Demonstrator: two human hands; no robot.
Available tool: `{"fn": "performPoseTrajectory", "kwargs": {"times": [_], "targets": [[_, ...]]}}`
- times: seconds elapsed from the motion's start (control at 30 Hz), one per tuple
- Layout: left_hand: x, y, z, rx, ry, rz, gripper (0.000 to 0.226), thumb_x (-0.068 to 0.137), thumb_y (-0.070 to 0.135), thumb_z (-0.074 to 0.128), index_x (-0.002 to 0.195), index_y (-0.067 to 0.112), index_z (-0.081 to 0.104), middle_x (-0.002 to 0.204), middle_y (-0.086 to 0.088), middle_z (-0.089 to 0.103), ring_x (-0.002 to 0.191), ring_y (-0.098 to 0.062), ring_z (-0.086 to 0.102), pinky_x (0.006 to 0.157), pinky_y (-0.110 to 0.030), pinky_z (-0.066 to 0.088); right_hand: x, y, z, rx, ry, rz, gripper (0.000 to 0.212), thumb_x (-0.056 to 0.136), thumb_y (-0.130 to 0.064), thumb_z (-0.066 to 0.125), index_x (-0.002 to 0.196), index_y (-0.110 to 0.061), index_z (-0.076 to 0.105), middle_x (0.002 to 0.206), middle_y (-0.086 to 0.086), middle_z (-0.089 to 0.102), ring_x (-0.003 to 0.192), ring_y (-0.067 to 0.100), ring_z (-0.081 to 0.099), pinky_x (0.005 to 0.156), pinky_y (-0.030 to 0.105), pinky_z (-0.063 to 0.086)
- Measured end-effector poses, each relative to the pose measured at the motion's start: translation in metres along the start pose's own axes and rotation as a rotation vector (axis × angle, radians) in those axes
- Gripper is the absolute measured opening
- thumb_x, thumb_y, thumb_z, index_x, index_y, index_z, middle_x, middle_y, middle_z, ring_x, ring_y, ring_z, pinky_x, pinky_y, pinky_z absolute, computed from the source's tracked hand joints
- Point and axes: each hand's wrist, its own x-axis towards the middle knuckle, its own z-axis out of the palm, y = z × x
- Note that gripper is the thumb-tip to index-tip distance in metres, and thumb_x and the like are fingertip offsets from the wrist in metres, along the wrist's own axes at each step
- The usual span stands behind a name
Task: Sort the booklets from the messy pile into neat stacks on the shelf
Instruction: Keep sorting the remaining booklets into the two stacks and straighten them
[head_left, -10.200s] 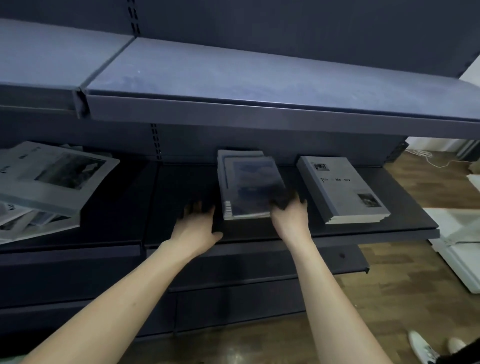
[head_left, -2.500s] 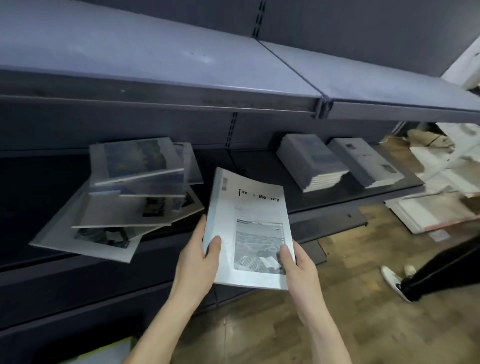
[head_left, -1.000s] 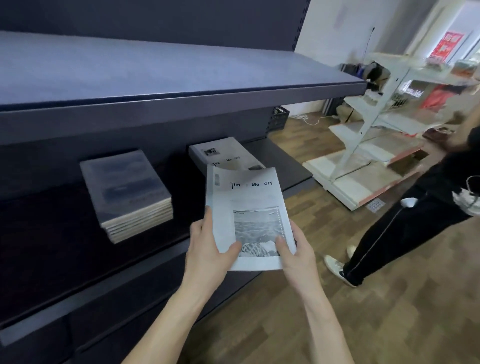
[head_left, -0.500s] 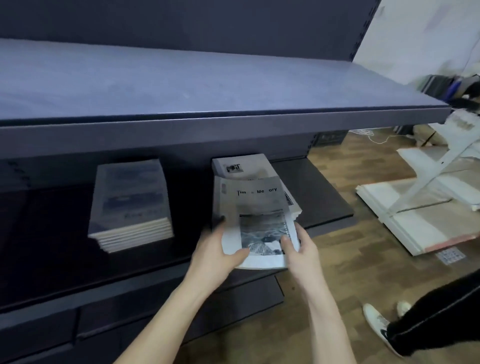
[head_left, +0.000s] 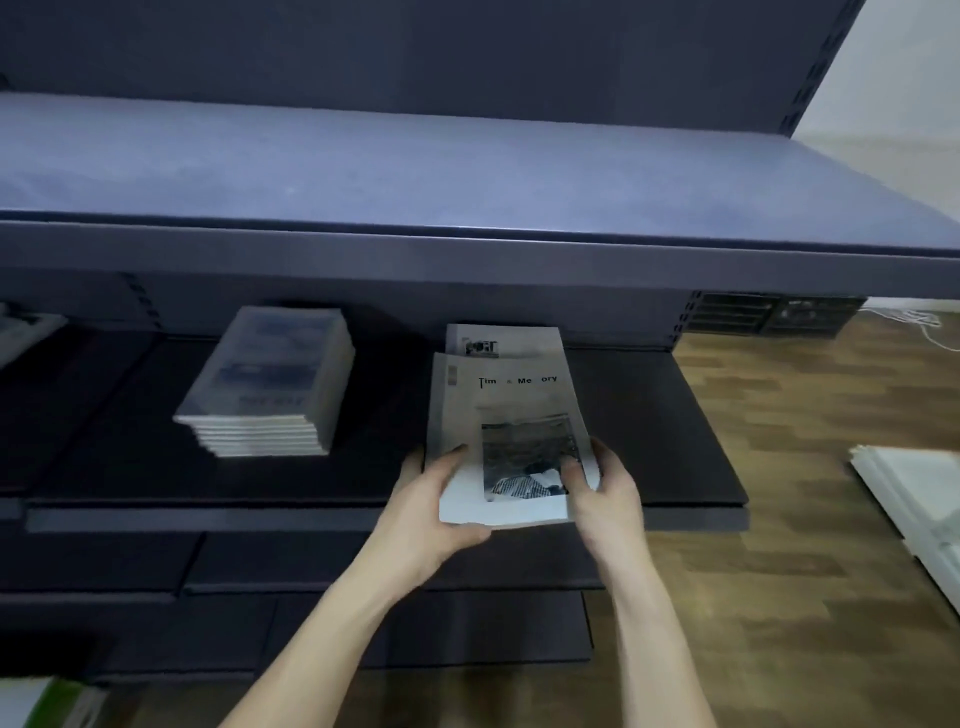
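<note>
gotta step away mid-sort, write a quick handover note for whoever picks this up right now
Left hand: grips the near left corner of a white "Time & Memory" booklet.
Right hand: grips its near right corner.
The booklet is over the matching white stack on the lower shelf, offset toward the front edge, not yet squared.
Done: a neat stack of blue-cover booklets sits to the left of it.
Left: push this booklet flush and release it. The edge of the messy pile shows at far left, so more booklets remain to sort.

Dark shelf (head_left: 156, 483) (two booklet stacks (head_left: 270, 384))
</note>
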Motion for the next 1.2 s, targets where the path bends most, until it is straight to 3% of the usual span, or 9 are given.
{"fn": "performPoseTrajectory", "kwargs": {"times": [0.13, 0.2, 0.3, 0.5, 0.6, 0.73, 0.93, 1.1, 1.2], "targets": [[0.015, 0.005, 0.008, 0.035, 0.038, -0.007, 0.084, 0.071, 0.036, 0.083, 0.144, 0.041, 0.041, 0.146, 0.007, 0.044, 0.135, -0.012, 0.040, 0.111, -0.030, 0.037, 0.019, -0.001, -0.009, -0.053, -0.048, -0.044, 0.030, 0.091, -0.029, 0.065, 0.120, -0.022, 0.061, 0.110, -0.005, 0.065, 0.110, 0.018, 0.059, 0.076, 0.024, 0.045], [0.023, 0.005, 0.013, 0.085, 0.038, -0.004, 0.083, 0.073, 0.036, 0.082, 0.145, 0.039, 0.041, 0.143, 0.006, 0.045, 0.132, -0.014, 0.041, 0.108, -0.029, 0.038, 0.026, 0.000, -0.009, -0.118, -0.088, -0.056, 0.044, 0.085, -0.031, 0.071, 0.125, -0.020, 0.057, 0.116, 0.001, 0.058, 0.114, 0.011, 0.052, 0.078, 0.025, 0.043], [0.034, 0.000, 0.018, 0.158, 0.028, -0.014, 0.086, 0.074, 0.041, 0.079, 0.148, 0.041, 0.035, 0.155, 0.004, 0.034, 0.137, -0.018, 0.035, 0.111, -0.037, 0.037, 0.027, 0.001, -0.007, -0.172, -0.145, -0.109, 0.071, 0.073, -0.033, 0.080, 0.136, -0.021, 0.048, 0.128, 0.003, 0.047, 0.105, -0.006, 0.037, 0.075, 0.015, 0.038], [0.045, 0.004, 0.012, 0.443, 0.066, -0.003, 0.095, 0.073, 0.054, 0.075, 0.152, 0.038, 0.026, 0.157, 0.006, 0.024, 0.134, -0.029, 0.024, 0.107, -0.036, 0.033, 0.038, 0.004, -0.010, -0.274, -0.277, -0.169, 0.120, 0.049, -0.053, 0.088, 0.151, -0.022, 0.031, 0.145, -0.003, 0.034, 0.110, -0.012, 0.025, 0.089, 0.011, 0.039], [0.051, 0.006, 0.007, 0.488, 0.048, 0.003, 0.107, 0.068, 0.057, 0.077, 0.154, 0.036, 0.017, 0.155, 0.005, 0.021, 0.134, -0.028, 0.023, 0.107, -0.038, 0.035, 0.045, 0.004, -0.010, -0.299, -0.329, -0.169, 0.123, 0.048, -0.053, 0.086, 0.151, -0.027, 0.025, 0.146, -0.005, 0.027, 0.128, 0.003, 0.025, 0.104, 0.028, 0.040], [0.063, 0.002, 0.006, 0.228, -0.008, 0.025, 0.120, 0.063, 0.043, 0.086, 0.156, 0.036, 0.010, 0.153, 0.006, 0.006, 0.136, -0.018, 0.029, 0.102, -0.024, 0.040, 0.053, 0.009, -0.006, -0.346, -0.331, -0.186, 0.118, 0.052, -0.051, 0.087, 0.150, -0.031, 0.026, 0.146, -0.007, 0.024, 0.135, 0.014, 0.021, 0.106, 0.034, 0.036], [0.077, 0.004, 0.001, 0.122, -0.045, 0.039, 0.112, 0.069, 0.034, 0.085, 0.156, 0.036, 0.014, 0.159, 0.013, -0.004, 0.143, -0.013, 0.021, 0.098, -0.017, 0.030, 0.072, 0.014, -0.001, -0.474, -0.232, -0.273, 0.095, 0.051, -0.065, 0.080, 0.134, -0.041, 0.040, 0.134, -0.010, 0.044, 0.127, 0.020, 0.032, 0.095, 0.031, 0.026], [0.088, 0.001, 0.000, 0.020, -0.072, -0.009, 0.115, 0.071, 0.032, 0.084, 0.156, 0.039, 0.007, 0.163, 0.008, -0.012, 0.150, -0.015, 0.008, 0.110, -0.023, 0.022, 0.070, 0.015, 0.006, -0.291, -0.338, -0.173, 0.127, 0.048, -0.054, 0.090, 0.153, -0.038, 0.019, 0.155, -0.010, 0.021, 0.141, 0.016, 0.027, 0.112, 0.038, 0.037], [0.094, -0.005, 0.001, -0.075, -0.098, -0.039, 0.122, 0.068, 0.037, 0.084, 0.154, 0.045, -0.002, 0.164, 0.009, -0.005, 0.150, -0.015, 0.006, 0.120, -0.041, 0.021, 0.073, 0.013, 0.008, -0.243, -0.341, -0.191, 0.124, 0.051, -0.045, 0.094, 0.152, -0.039, 0.022, 0.153, -0.011, 0.025, 0.133, 0.008, 0.036, 0.104, 0.023, 0.038]]}}
